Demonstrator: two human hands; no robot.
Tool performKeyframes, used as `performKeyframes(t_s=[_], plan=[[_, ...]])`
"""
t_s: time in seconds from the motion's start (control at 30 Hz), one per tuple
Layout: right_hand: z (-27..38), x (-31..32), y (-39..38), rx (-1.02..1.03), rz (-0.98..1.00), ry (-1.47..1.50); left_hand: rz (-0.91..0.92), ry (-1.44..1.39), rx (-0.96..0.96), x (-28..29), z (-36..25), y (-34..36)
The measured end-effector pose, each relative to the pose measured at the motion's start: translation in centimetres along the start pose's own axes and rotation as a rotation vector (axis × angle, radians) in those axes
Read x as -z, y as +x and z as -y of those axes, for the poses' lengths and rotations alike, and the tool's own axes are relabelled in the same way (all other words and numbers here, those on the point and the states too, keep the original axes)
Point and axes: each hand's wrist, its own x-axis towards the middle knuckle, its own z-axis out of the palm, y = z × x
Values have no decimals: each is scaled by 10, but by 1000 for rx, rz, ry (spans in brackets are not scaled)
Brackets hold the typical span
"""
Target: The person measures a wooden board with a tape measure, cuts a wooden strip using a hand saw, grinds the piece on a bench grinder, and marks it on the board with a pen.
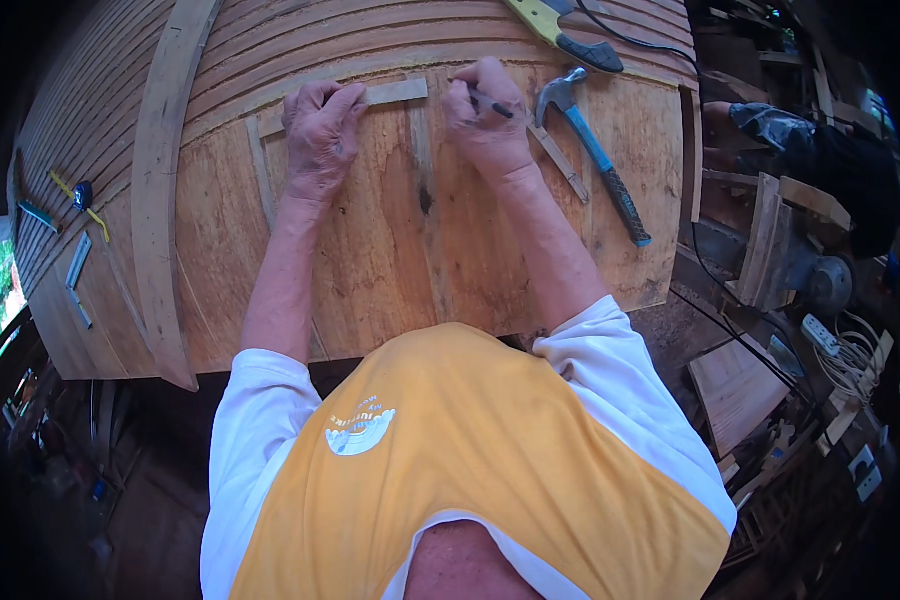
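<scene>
My left hand (322,135) is closed on a short, narrow wood strip (398,92), pinching it near its left part against the wooden panel (370,250). Its right end sticks out toward my right hand (488,125), whose fingers are curled around a dark pencil (492,105); the tip is hidden by the fingers. Beside my right wrist lies a small wood stick (560,165). Just right of that rests a claw hammer (602,160) with a blue and black handle, its head up by my knuckles.
Narrow parallel slats (370,35) cover the far part. A long board (162,180) crosses at left, past which lie a blue tape measure (83,195) and a folding rule (78,262). A yellow-black tool handle (570,40) and cable lie far right. Another person (855,180) is at right.
</scene>
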Motion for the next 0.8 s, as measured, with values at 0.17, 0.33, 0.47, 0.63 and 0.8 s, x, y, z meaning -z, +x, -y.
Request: performKeyframes(t_s=[0.17, 0.33, 0.47, 0.63, 0.8], plan=[[17, 45, -20, -229, -24, 373, 33, -5, -21, 9, 0, -6], [11, 76, -80, -101, 103, 355, 103, 100, -77, 37, -28, -46], [4, 99, -129, 29, 204, 218, 156, 48, -55, 55, -82, -100], [6, 122, -175, 101, 290, 4, 206, -26, -53, 63, -135, -157], [-9, 115, -200, 155, 169, -128, 203, -90, -64, 66, -147, -195]])
